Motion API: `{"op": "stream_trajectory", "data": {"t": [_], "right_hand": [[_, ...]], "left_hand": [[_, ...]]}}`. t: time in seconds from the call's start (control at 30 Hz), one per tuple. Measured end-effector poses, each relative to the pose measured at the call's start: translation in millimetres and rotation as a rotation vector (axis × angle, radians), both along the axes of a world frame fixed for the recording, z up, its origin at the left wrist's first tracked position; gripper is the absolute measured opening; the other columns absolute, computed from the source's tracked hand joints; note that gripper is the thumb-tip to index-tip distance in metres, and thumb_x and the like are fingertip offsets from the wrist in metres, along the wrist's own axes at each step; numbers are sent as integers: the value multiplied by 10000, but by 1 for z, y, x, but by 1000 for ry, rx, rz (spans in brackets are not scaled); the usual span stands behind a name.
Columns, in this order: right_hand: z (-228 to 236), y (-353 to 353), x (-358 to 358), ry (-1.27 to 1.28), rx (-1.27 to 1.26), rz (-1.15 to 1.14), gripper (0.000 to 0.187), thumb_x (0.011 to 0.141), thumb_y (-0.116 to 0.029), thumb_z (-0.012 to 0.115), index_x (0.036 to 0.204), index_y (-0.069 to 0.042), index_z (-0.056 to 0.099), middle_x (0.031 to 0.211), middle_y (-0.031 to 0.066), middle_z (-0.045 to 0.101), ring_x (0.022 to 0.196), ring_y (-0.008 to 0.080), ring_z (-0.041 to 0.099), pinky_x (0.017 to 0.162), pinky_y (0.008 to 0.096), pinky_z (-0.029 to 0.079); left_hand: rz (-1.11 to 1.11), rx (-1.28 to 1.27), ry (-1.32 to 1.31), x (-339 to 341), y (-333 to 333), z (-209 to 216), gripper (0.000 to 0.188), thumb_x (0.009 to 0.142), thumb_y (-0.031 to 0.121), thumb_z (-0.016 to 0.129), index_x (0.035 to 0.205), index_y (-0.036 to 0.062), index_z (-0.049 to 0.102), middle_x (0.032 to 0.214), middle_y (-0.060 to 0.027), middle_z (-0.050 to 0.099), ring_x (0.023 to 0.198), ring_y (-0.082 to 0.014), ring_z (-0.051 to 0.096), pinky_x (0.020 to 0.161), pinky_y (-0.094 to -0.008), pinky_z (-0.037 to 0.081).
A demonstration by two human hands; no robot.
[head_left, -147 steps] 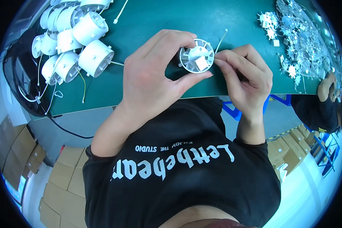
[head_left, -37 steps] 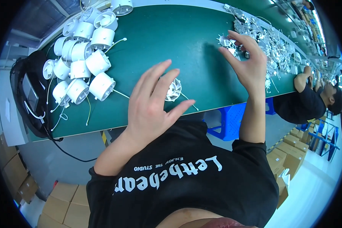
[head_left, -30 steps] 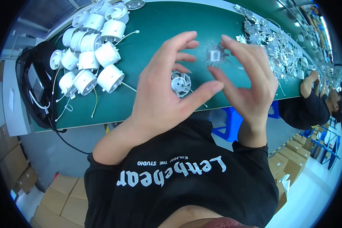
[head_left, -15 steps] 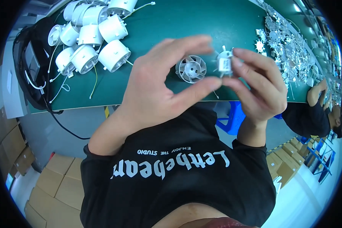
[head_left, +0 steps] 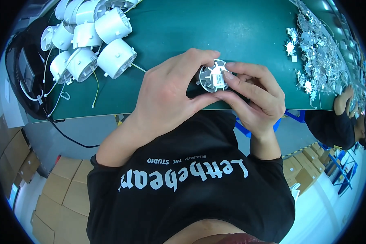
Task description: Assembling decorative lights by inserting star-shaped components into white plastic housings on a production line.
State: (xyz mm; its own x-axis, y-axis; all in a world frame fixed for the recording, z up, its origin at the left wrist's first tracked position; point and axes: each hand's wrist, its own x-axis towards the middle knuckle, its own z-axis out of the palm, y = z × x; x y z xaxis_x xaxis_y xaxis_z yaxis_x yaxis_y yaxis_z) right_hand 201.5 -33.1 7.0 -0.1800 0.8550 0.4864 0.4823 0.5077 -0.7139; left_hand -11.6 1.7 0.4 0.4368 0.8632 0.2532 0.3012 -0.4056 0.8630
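Observation:
Above the table's near edge, my left hand (head_left: 164,85) curls thumb and fingers round a round, spoked fan housing (head_left: 204,84). Opposite it, my right hand (head_left: 258,89) pinches a small star-shaped part (head_left: 218,79) with a white rectangular block on its face. That part lies over the housing's round opening, its thin arms reaching toward the rim; whether it is seated cannot be made out. Both thumbs meet close to the lower rim. My left hand hides the housing's left side.
Several white cylindrical housings (head_left: 117,59) with trailing wires are heaped at left on the green table (head_left: 175,28). A dark bag (head_left: 16,73) sits beyond them. Many small star-shaped parts (head_left: 319,53) are piled at right, near another person's arm (head_left: 340,101).
My right hand has moved left, bringing the star-shaped part over the fan housing. My left hand's fingers have closed in round the housing; before, they were spread beside it.

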Motion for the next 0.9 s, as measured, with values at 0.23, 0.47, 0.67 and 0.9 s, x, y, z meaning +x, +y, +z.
{"op": "stream_trajectory", "data": {"t": [0.23, 0.47, 0.67, 0.9], "right_hand": [[5, -6, -1, -23, -46, -5, 375, 733, -70, 967, 1078, 7, 845, 1134, 138, 764, 676, 103, 549, 539, 242, 428], [14, -14, -4, -54, -141, 36, 361, 792, 63, 892, 1145, 65, 815, 1200, 231, 692, 729, 122, 581, 589, 234, 441], [6, -5, 10, -19, -75, -25, 304, 808, 118, 834, 1106, 63, 804, 1142, 208, 697, 739, 131, 614, 594, 249, 479], [14, -11, 16, -122, -287, -56, 240, 831, 115, 789, 1063, 55, 775, 1080, 191, 721, 875, 192, 706, 745, 281, 550]], "left_hand": [[-5, 81, -21, 1, 3, -2, 534, 706, 103, 978, 1136, 71, 662, 1238, -99, 793, 1074, -283, 787, 889, -342, 636], [-1, 123, -1, 4, 4, -1, 534, 695, 139, 966, 1143, 76, 681, 1181, -79, 787, 1029, -296, 775, 831, -367, 635], [1, 129, 42, 3, 4, -1, 530, 700, 120, 991, 1119, 52, 673, 1196, -118, 801, 1047, -295, 787, 861, -346, 633], [-3, 136, 27, 3, 5, -3, 520, 703, 125, 996, 1110, 50, 682, 1203, -129, 802, 1082, -283, 786, 881, -341, 629]]}}
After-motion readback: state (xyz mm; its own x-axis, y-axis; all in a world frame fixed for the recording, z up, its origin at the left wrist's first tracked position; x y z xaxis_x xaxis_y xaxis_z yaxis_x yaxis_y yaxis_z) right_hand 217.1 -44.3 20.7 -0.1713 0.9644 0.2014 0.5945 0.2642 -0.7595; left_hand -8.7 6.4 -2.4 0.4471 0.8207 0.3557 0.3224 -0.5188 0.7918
